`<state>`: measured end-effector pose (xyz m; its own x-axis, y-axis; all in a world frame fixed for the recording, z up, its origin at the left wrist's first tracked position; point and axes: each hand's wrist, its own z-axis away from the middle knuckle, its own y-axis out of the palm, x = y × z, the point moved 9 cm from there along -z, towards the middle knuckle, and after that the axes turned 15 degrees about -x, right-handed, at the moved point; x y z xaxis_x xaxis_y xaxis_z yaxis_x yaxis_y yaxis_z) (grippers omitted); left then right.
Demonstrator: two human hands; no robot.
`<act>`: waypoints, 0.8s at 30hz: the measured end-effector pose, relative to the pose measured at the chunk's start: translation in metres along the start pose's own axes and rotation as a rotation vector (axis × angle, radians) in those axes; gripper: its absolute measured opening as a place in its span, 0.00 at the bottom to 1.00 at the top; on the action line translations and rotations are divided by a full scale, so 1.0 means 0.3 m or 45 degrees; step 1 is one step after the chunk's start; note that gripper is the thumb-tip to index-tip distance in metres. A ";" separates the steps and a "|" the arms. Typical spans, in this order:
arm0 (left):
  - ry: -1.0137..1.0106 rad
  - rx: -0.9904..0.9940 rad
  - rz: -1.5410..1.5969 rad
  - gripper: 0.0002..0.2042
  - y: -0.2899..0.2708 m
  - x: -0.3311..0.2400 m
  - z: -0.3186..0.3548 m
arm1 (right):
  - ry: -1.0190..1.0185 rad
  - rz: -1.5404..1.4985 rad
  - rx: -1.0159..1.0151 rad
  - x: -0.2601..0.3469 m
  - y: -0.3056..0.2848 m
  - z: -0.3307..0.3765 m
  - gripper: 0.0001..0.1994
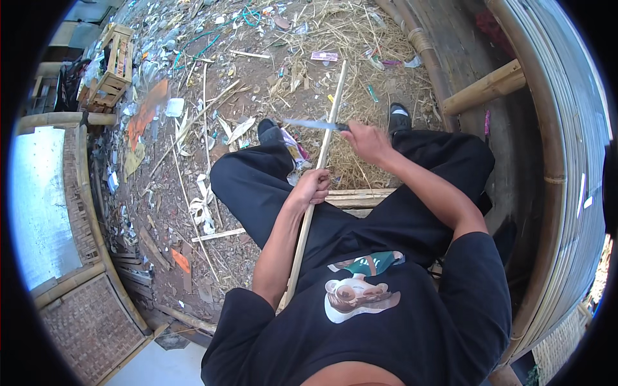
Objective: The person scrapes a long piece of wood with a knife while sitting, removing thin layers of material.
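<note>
A long pale strip of wood or bamboo (pixel 325 148) runs from beside my left arm, over my lap and out above the ground ahead. My left hand (pixel 312 186) is wrapped round its middle. In my right hand (pixel 368 143) is a knife (pixel 310 123) with a dark handle, its blade pointing left. The blade lies across the strip, beyond my left hand; whether it bites into the wood, I cannot tell. Between my legs, behind the strip, are pale wooden slats (pixel 362 199).
Litter, straw (pixel 360 64) and loose sticks cover the dirt ground. A wooden crate (pixel 111 74) stands at the far left. A woven bamboo panel (pixel 93 321) is at the left, and a bamboo-framed wall (pixel 553 128) rises close on the right. My sandalled feet rest ahead.
</note>
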<state>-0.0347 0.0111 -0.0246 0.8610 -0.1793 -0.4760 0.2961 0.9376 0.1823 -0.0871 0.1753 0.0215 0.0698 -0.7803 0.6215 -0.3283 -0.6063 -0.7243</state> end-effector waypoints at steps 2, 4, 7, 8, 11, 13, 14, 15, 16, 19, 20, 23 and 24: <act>0.021 -0.039 -0.027 0.14 -0.005 -0.004 0.011 | -0.120 -0.041 0.005 0.078 -0.021 0.026 0.19; 0.049 -0.002 -0.004 0.13 -0.004 -0.012 0.003 | -0.017 -0.020 0.226 0.044 0.011 0.049 0.19; 0.043 0.035 0.026 0.13 -0.017 -0.008 -0.010 | 0.075 0.342 0.184 -0.188 0.051 0.017 0.20; 0.029 0.053 0.043 0.13 -0.014 -0.015 -0.015 | 0.170 0.376 0.128 -0.213 0.059 0.031 0.20; 0.040 -0.024 0.081 0.14 -0.024 -0.015 0.004 | 0.254 0.038 0.181 -0.041 0.010 0.013 0.19; -0.031 -0.020 0.097 0.14 -0.020 -0.006 -0.011 | 0.244 0.026 0.201 0.020 0.034 0.041 0.18; -0.029 -0.028 0.106 0.14 -0.019 -0.008 -0.011 | 0.036 -0.027 0.103 0.089 0.025 0.039 0.18; -0.030 -0.027 0.105 0.14 -0.013 -0.009 -0.005 | -0.172 -0.078 0.001 0.150 0.006 0.041 0.17; -0.018 -0.031 0.076 0.14 -0.006 -0.011 0.004 | -0.159 -0.099 0.017 0.152 0.008 0.046 0.16; -0.047 -0.051 0.000 0.14 -0.023 0.039 0.005 | 0.126 0.218 0.179 -0.069 0.053 0.028 0.17; -0.072 -0.058 -0.052 0.14 -0.033 0.048 -0.007 | 0.123 0.218 0.175 -0.131 0.073 0.031 0.17; -0.025 0.014 -0.071 0.15 -0.016 0.047 -0.015 | 0.441 0.499 0.111 -0.316 0.066 0.034 0.19; -0.016 0.009 -0.002 0.14 -0.022 0.047 -0.006 | 0.441 0.280 0.100 -0.233 0.054 0.031 0.19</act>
<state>-0.0253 0.0029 -0.0339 0.8657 -0.1844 -0.4654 0.3001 0.9352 0.1878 -0.0884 0.2185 -0.0363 -0.3193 -0.8027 0.5037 -0.2259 -0.4517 -0.8631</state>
